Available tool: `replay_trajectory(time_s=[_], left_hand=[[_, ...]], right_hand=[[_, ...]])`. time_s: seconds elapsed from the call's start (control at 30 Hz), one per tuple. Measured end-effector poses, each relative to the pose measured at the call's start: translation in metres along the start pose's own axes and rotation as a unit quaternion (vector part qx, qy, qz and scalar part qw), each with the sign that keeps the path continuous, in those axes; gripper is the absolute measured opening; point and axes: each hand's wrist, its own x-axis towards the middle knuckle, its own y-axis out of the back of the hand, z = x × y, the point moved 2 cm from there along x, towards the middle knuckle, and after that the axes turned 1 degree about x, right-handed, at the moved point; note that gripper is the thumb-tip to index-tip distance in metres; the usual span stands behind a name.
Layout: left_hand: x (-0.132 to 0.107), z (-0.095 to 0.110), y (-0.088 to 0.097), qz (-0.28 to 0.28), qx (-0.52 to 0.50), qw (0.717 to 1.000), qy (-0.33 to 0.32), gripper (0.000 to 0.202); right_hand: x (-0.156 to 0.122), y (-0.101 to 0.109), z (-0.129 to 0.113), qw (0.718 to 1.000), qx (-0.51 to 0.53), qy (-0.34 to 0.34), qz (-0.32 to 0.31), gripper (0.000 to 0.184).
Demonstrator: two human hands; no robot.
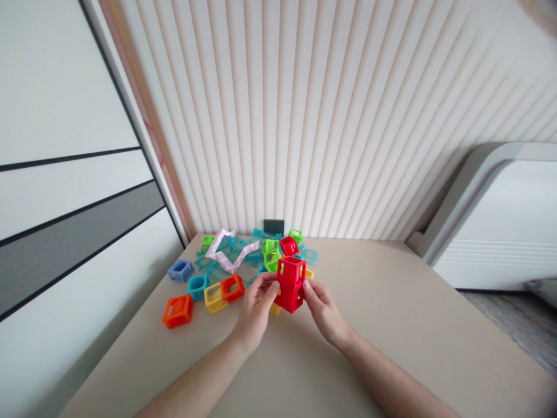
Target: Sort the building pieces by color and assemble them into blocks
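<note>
1. Pinches the red pair (291, 284) at its left side with the left hand (257, 305), thumb in front, fingers curled behind, little gap left.
2. Grips the same pair from the opposite side with the right hand (322, 310), thumb and fingertips drawn close together around its edge.
3. Holds the two red cubes one above the other, between both hands; probably gripped from two sides for steadiness and control over tilt.
4. To be seen left of the left hand: an orange cube (178, 312), a yellow cube (215, 298), a second orange cube (232, 288) and a cyan cube (198, 287); perhaps placed there for easy reach.
5. Beyond the left hand, a lilac frame (232, 261) lying over teal frames (213, 273), seemingly heaped without order.
6. Just beyond both hands, green cubes (271, 255) and a loose red cube (289, 246).
7. No brand, label or writing legible anywhere.
</note>
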Motion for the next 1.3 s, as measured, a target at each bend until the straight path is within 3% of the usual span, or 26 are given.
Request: replay_trajectory(time_s=[0.2, 0.4, 0.67, 0.8, 0.97, 1.3], left_hand=[[0.0, 0.001, -0.002, -0.023, -0.009, 1.0, 0.006, 0.028], [-0.003, 0.001, -0.004, -0.034, -0.055, 0.998, 0.021, 0.026], [0.0, 0.001, -0.007, -0.03, -0.158, 0.986, 0.046, 0.028], [0.001, -0.001, -0.004, 0.0, -0.12, 0.992, 0.03, 0.035], [-0.001, 0.0, -0.003, -0.027, -0.037, 0.999, 0.005, 0.043], [-0.001, 0.004, -0.012, -0.057, -0.14, 0.985, 0.083, 0.039]], right_hand=[[0.001, 0.003, 0.01, 0.998, 0.051, -0.044, -0.017, 0.049], [0.002, 0.01, 0.014, 1.0, 0.018, -0.023, -0.002, 0.05], [0.001, 0.002, -0.004, 0.998, 0.057, -0.008, -0.008, 0.037], [0.0, -0.004, -0.013, 0.998, 0.066, 0.002, -0.008, 0.041], [0.0, -0.005, -0.015, 0.998, 0.056, -0.005, 0.013, 0.041], [0.004, -0.001, -0.003, 0.995, 0.088, -0.044, 0.013, 0.037]])
